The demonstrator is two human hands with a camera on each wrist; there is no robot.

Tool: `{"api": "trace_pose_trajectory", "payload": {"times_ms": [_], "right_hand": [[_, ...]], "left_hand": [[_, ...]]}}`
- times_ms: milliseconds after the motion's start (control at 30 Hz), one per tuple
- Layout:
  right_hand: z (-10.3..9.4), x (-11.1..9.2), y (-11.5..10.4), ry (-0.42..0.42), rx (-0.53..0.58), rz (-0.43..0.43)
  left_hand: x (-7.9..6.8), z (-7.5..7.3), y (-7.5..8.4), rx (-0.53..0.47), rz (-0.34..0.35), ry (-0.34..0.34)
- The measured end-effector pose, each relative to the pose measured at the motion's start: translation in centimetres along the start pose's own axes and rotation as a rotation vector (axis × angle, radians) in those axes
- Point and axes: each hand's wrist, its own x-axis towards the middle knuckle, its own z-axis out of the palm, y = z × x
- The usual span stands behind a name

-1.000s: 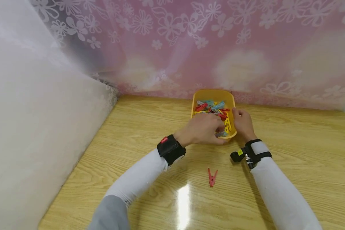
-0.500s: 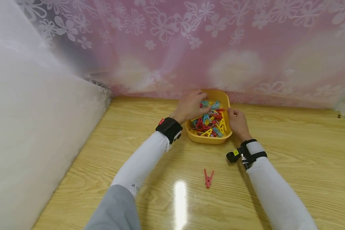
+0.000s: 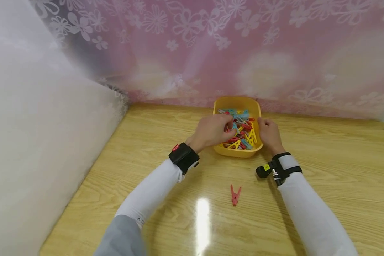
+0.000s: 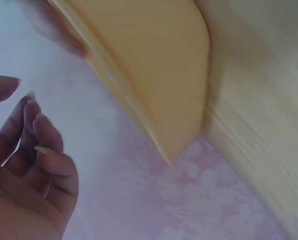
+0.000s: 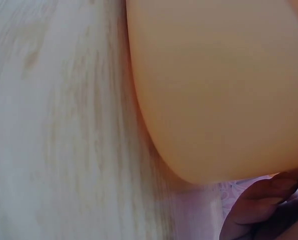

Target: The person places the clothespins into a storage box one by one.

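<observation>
A yellow plastic bin (image 3: 236,153) filled with red, yellow, blue and grey clothespins (image 3: 243,133) stands on the wooden table near the back. Over its left side, my left hand (image 3: 211,131) hovers with loosely bent fingers. In the left wrist view, the thumb and fingertips of that hand (image 4: 33,170) are apart, with nothing between them, above the bin's rim. My right hand (image 3: 269,134) grips the bin's right rim; in the right wrist view its curled fingers (image 5: 254,207) show beside the bin wall (image 5: 219,100). One red clothespin (image 3: 235,195) lies alone on the table, nearer to me.
A pink floral curtain (image 3: 192,71) hangs directly behind the bin along the table's back edge. White sheeting (image 3: 51,135) borders the table (image 3: 121,177) on the left.
My left hand has gone from the bin's near end up to its far left, then come partway back over the clothespins. My right hand keeps its grip on the rim.
</observation>
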Motion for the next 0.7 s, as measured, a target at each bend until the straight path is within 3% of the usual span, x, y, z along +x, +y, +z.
{"api": "trace_pose_trajectory", "payload": {"times_ms": [133,333,533,700], "right_hand": [[0.0,0.0,0.1,-0.002,-0.012,-0.007],[-0.1,0.1,0.2,-0.002,-0.026,-0.034],[-0.1,0.0,0.0,0.005,-0.02,-0.028],[0.0,-0.2,0.0,0.009,-0.022,-0.04]], "left_hand": [[-2.1,0.1,1.3,-0.001,0.034,-0.069],[-4.5,2.0,2.3,0.022,0.022,-0.198],[-6.0,3.6,4.5,0.041,-0.142,-0.403],[-7.0,5.1,6.6,0.084,-0.267,-0.519]]}}
